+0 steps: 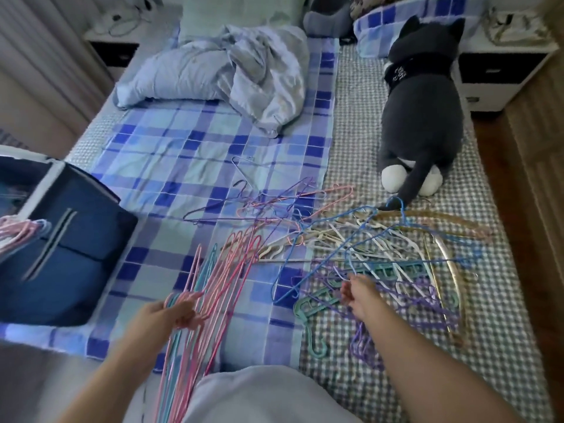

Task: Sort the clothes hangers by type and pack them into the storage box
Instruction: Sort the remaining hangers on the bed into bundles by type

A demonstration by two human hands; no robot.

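Observation:
A tangled heap of thin hangers (pixel 363 248) in blue, purple, white, teal and gold lies on the bed in front of me. My left hand (pixel 180 309) grips a bunch of pink and teal wire hangers (pixel 213 288) by the middle, their hooks pointing away from me. My right hand (pixel 357 293) pinches a blue wire hanger (pixel 305 270) at the near edge of the heap. The dark blue storage box (pixel 58 254) stands at the left on the bed, with pink hangers (pixel 18 233) on its near corner.
A few loose wire hangers (pixel 259 203) lie farther up the plaid sheet. A grey plush cat (pixel 421 117) lies at the right, its tail touching the heap. A crumpled quilt (pixel 229 71) and pillows are at the head. Nightstands flank the bed.

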